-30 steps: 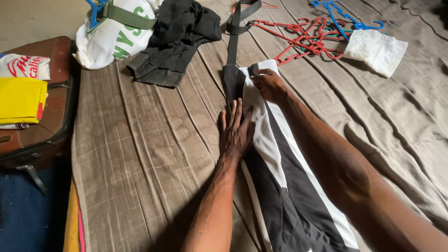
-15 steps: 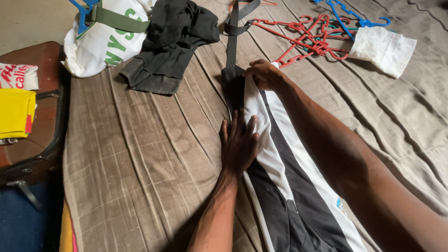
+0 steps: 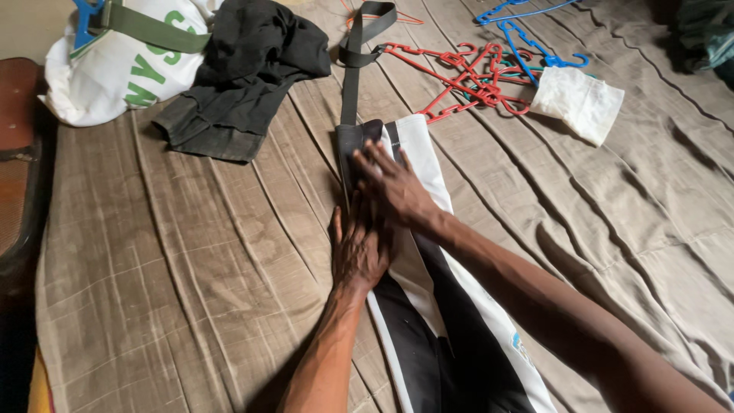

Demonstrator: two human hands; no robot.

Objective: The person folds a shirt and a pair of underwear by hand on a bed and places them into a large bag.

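My left hand [image 3: 358,252] lies flat, palm down and fingers spread, on the black-and-white garment [image 3: 428,306] in the middle of the frame. It grips nothing; it only presses the cloth to the bedsheet [image 3: 176,260]. My right hand [image 3: 394,183] reaches in from the lower right and lies open too, fingers splayed over the garment's upper end, just above my left hand and touching it. Neither hand closes around anything.

The garment runs as a long folded strip from the centre of the frame down to the bottom edge, black with white bands along it.

A dark strap [image 3: 355,76] lies straight above the garment's top end, running toward the upper middle of the frame. At upper left sits a white bag [image 3: 107,76] with a green band, and a pile of black clothes [image 3: 245,61] rests against it. At upper right lie red hangers [image 3: 466,76] and blue hangers [image 3: 527,38] in a tangle, with a folded white cloth [image 3: 577,103] just beside them. A brown case [image 3: 19,168] shows at the left edge.
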